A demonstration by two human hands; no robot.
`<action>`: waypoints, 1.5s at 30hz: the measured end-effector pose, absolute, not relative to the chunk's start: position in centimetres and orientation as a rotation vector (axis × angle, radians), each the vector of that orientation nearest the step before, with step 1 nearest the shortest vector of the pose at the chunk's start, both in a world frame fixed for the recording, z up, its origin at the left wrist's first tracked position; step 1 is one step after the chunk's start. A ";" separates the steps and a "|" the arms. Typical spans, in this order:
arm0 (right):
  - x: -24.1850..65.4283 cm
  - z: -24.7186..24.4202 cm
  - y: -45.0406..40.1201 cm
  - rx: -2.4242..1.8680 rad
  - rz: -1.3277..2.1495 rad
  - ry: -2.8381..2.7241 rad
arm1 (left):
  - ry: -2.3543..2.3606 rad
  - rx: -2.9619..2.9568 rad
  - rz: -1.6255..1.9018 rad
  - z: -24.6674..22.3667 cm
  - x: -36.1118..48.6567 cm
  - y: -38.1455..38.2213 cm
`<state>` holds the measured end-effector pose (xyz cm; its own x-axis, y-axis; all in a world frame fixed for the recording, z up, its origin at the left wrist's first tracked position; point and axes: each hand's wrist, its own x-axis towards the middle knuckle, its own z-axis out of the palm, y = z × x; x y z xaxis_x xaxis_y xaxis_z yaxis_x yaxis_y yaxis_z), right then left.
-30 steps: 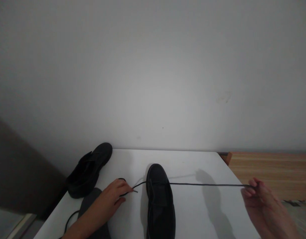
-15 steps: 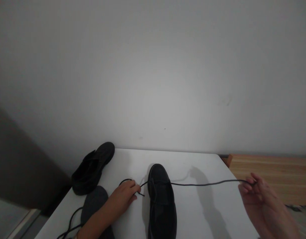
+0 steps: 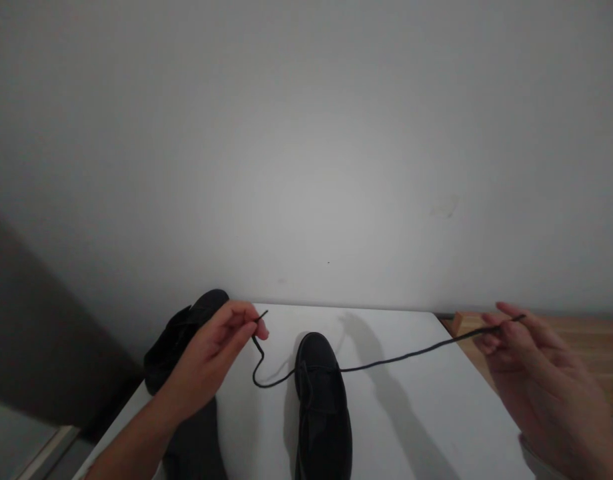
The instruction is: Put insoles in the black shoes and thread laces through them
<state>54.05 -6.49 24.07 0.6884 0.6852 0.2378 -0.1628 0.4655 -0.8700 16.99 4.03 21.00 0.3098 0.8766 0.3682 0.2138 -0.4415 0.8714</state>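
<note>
A black shoe (image 3: 324, 413) rests on the white table in front of me, toe pointing away. A thin black shoelace (image 3: 396, 360) crosses at the shoe's front part and comes out on both sides. My left hand (image 3: 226, 340) is raised left of the shoe, pinching one end of the lace, whose tip sticks out past the fingers. From there the lace hangs in a slack curve. Off the table's right side, my right hand (image 3: 526, 360) pinches the other end, and that stretch runs nearly straight. How the lace passes the shoe is hard to make out.
A second black shoe (image 3: 169, 340) stands at the table's back left, partly behind my left arm. Beside it lies a dark grey insole-shaped piece (image 3: 199, 440). The white table (image 3: 266, 427) meets a plain wall (image 3: 326, 167). Wooden boards (image 3: 581, 347) are at the right.
My left hand has risen from the table with the lace end, and the left stretch now hangs in a curve. My right hand has lifted slightly, its lace end now showing past the fingers.
</note>
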 end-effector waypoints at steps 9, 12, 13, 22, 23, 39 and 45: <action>48.7 28.9 -3.8 -0.905 0.537 -1.074 | 0.766 1.616 1.550 29.2 19.0 3.4; 46.9 29.9 -3.4 -0.891 0.499 -1.238 | 0.694 1.578 1.602 30.9 20.2 2.6; 46.3 30.2 -3.2 -0.885 0.499 -1.279 | 0.678 1.611 1.616 31.4 20.7 2.4; 43.7 32.7 -2.3 -0.800 0.392 -1.329 | 0.583 1.844 1.510 33.8 23.9 2.1; 43.7 32.9 -2.3 -0.788 0.377 -1.306 | 0.597 1.814 1.478 33.6 24.1 2.3; 41.5 34.8 -2.6 -0.825 0.434 -1.400 | 0.542 1.736 1.558 34.6 25.4 1.3; 41.5 34.8 -2.6 -0.808 0.425 -1.388 | 0.575 1.793 1.624 34.6 25.3 1.2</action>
